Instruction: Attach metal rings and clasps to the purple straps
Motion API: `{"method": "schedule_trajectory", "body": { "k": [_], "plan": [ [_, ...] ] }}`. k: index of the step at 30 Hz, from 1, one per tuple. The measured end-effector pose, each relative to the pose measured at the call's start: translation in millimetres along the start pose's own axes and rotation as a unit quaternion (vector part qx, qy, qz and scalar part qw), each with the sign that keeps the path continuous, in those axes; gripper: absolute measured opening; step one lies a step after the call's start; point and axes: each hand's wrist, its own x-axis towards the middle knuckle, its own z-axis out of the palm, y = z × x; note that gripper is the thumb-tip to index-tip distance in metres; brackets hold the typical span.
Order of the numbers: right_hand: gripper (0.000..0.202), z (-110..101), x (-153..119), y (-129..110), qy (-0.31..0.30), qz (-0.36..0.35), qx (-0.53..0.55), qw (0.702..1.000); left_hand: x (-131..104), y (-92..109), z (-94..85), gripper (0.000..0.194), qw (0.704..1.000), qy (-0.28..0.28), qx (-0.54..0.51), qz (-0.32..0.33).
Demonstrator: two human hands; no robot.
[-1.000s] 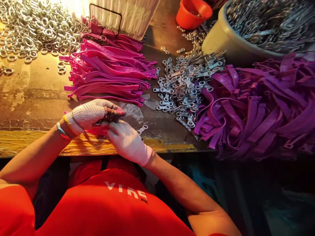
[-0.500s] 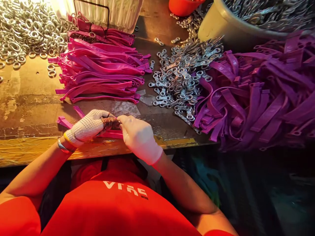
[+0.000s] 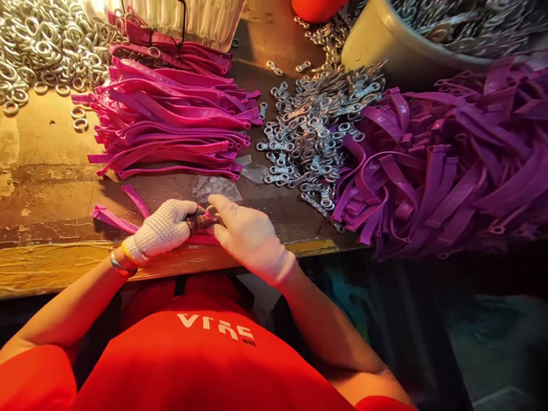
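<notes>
My left hand [image 3: 160, 228], in a dotted white glove with dark, worn fingertips, is closed around a pink strap [image 3: 113, 218]. One flat end of the strap sticks out to the left of the glove, and a pink length shows under the fingers. A second pink strap end [image 3: 136, 200] juts out behind the hand. At the left fingertips, a small metal ring [image 3: 211, 210] shows against a bit of pink. My right hand [image 3: 248, 231], in a plain white glove, has its thumb and forefinger at this ring; its other fingers are curled and partly hidden.
A row of pink straps [image 3: 171, 120] lies ahead. Loose metal rings [image 3: 47, 51] are heaped at far left, beside a clear ribbed container [image 3: 209, 25]. To the right are metal links [image 3: 308, 137], a pale bucket [image 3: 377, 34] of metal pieces, purple straps [image 3: 454, 160] and a red container [image 3: 319, 8].
Both hands have shifted slightly to the right. My right forefinger has lifted and straightened away from the left fingertips, and the metal ring has come into sight. The view has shifted a little.
</notes>
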Motion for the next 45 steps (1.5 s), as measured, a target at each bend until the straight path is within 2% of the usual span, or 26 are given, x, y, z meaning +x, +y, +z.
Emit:
{"method": "schedule_trajectory", "body": {
  "k": [4,8,13,15,18,19,21,22,24,27,29,32,35,38,41,43,45],
  "plan": [
    [0.024,9.9,2.2,3.5,0.021,-0.048,-0.036,0.998,-0.6,0.3,-0.7,0.028,1.000,-0.007,-0.005,0.006],
    [0.024,22.0,4.7,7.9,0.037,-0.114,-0.071,0.990,1.6,1.5,-0.5,0.025,1.000,-0.006,0.005,0.010],
    [0.036,17.8,4.0,11.5,-0.008,-0.101,-0.125,0.987,5.3,7.8,-4.1,0.027,0.997,-0.030,-0.070,-0.030],
    [0.037,10.5,2.0,18.0,-0.040,-0.087,-0.133,0.987,6.6,9.2,-5.8,0.029,0.988,-0.008,-0.139,-0.071],
    [0.037,-2.2,2.1,42.3,-0.079,-0.082,-0.093,0.989,8.4,8.3,-9.0,0.032,0.941,0.052,-0.308,-0.129],
    [0.037,-5.7,3.8,54.6,-0.067,-0.068,-0.080,0.992,9.0,7.8,-10.3,0.033,0.916,0.058,-0.370,-0.144],
    [0.032,-9.2,10.0,82.8,-0.005,0.000,-0.090,0.996,9.6,7.7,-12.9,0.032,0.862,0.045,-0.474,-0.172],
    [0.029,-9.0,14.3,97.1,0.027,0.039,-0.115,0.992,9.6,8.5,-13.9,0.032,0.837,0.035,-0.513,-0.186],
    [0.028,-4.9,23.9,122.3,0.050,0.073,-0.172,0.981,8.8,12.0,-14.9,0.032,0.795,0.014,-0.568,-0.210],
    [0.032,4.8,37.3,144.9,0.040,0.049,-0.201,0.978,5.7,19.0,-13.9,0.029,0.765,-0.005,-0.602,-0.229],
    [0.033,10.0,43.1,148.4,0.060,0.058,-0.185,0.979,3.0,22.5,-12.3,0.025,0.770,-0.007,-0.595,-0.230],
    [0.031,14.1,42.9,135.8,0.123,0.076,-0.103,0.984,-0.2,24.3,-9.5,0.028,0.797,0.001,-0.563,-0.218],
    [0.031,13.5,29.3,100.5,0.182,0.045,0.080,0.979,-1.7,24.0,-5.2,0.035,0.830,0.019,-0.520,-0.200],
    [0.027,10.4,11.1,51.9,0.164,0.026,0.278,0.946,-2.2,22.6,3.8,0.041,0.864,0.062,-0.470,-0.171],
    [0.023,12.7,3.0,10.6,0.122,0.057,0.391,0.911,-2.9,20.1,17.9,0.044,0.892,0.127,-0.413,-0.133],
    [0.027,19.5,4.6,-5.5,0.125,0.088,0.427,0.891,-3.6,19.3,27.4,0.043,0.905,0.159,-0.379,-0.109],
    [0.027,27.7,8.0,-13.0,0.153,0.120,0.462,0.866,-4.4,20.0,33.7,0.043,0.911,0.170,-0.363,-0.096]
  ]
}}
